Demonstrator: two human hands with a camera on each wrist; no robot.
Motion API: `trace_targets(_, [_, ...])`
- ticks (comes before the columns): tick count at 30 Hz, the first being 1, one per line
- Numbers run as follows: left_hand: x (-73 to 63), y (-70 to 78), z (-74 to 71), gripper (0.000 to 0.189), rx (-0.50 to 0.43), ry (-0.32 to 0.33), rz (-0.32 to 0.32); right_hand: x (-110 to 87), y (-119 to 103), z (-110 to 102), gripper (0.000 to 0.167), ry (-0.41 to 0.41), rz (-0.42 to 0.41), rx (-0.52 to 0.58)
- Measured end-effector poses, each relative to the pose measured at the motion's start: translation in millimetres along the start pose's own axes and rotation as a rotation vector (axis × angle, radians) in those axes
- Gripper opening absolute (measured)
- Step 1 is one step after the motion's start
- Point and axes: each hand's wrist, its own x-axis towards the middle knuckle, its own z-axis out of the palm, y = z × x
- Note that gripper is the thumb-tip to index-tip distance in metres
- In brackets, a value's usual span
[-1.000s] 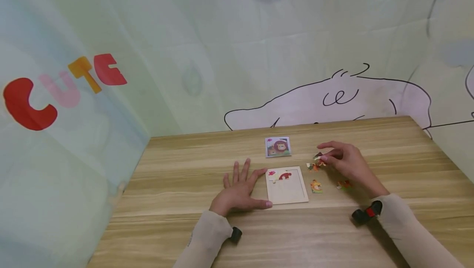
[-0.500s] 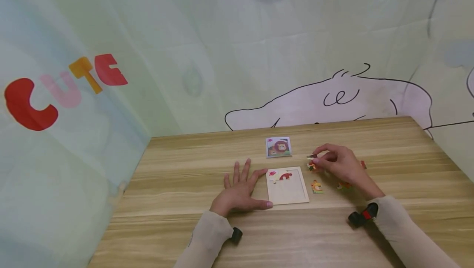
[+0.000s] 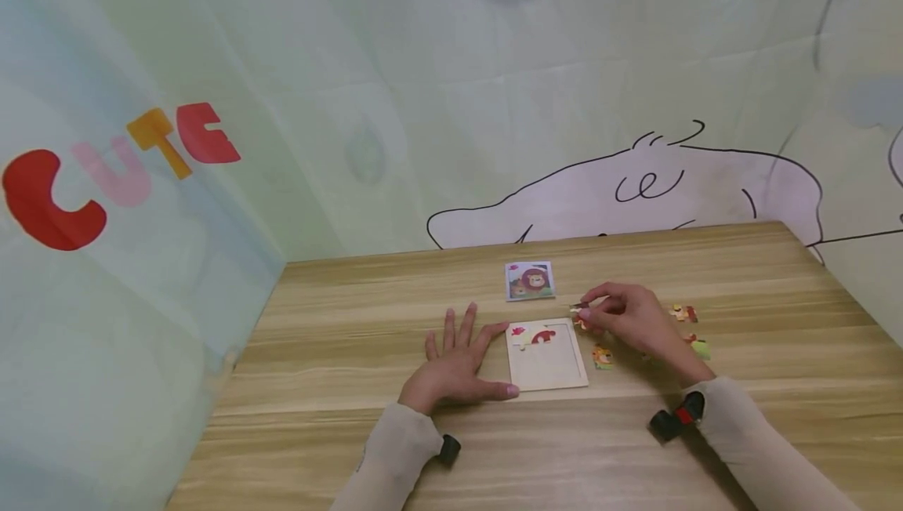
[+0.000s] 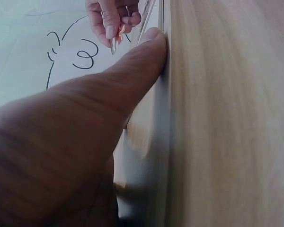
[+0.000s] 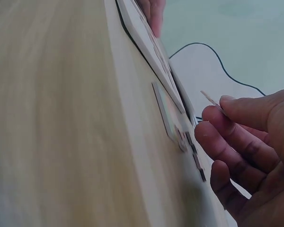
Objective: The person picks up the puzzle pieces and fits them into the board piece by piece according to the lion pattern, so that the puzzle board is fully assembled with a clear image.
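Note:
A square wooden puzzle tray (image 3: 549, 370) lies on the table with several pieces fitted along its upper left, showing a pink flower and a dark red patch. My left hand (image 3: 455, 370) rests flat with fingers spread, its index fingertip and thumb touching the tray's left side. Thumb and fingers of my right hand (image 3: 631, 317) pinch a small jigsaw piece (image 3: 578, 312) just past the tray's upper right corner. In the right wrist view that jigsaw piece (image 5: 211, 101) appears edge-on, raised above the tabletop. The left wrist view shows it hanging below the right fingertips.
A lion picture card (image 3: 530, 281) lies behind the tray. One loose jigsaw piece (image 3: 602, 356) sits right of the tray. Farther right lie an orange-red piece (image 3: 683, 313) and a green-edged piece (image 3: 698, 347). A printed curtain (image 3: 367, 103) hangs behind the table.
My right hand has carried the pinched jigsaw piece leftward and nearer, from over the loose pieces to the tray's corner. More loose pieces show behind it. My left hand stays still.

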Motion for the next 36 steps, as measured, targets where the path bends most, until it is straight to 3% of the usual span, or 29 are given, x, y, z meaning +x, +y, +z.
trace_targets(18, [-2.8, 0.6, -0.5, 0.105, -0.010, -0.005, 0.001, 1.6, -8.9, 18.0, 0.020, -0.017, -0.016, 0.001])
trace_targets(36, [-4.7, 3.5, -3.0, 0.104, -0.008, 0.001, 0.015, 4.1, -22.3, 26.6, 0.015, -0.020, 0.001, -0.087])
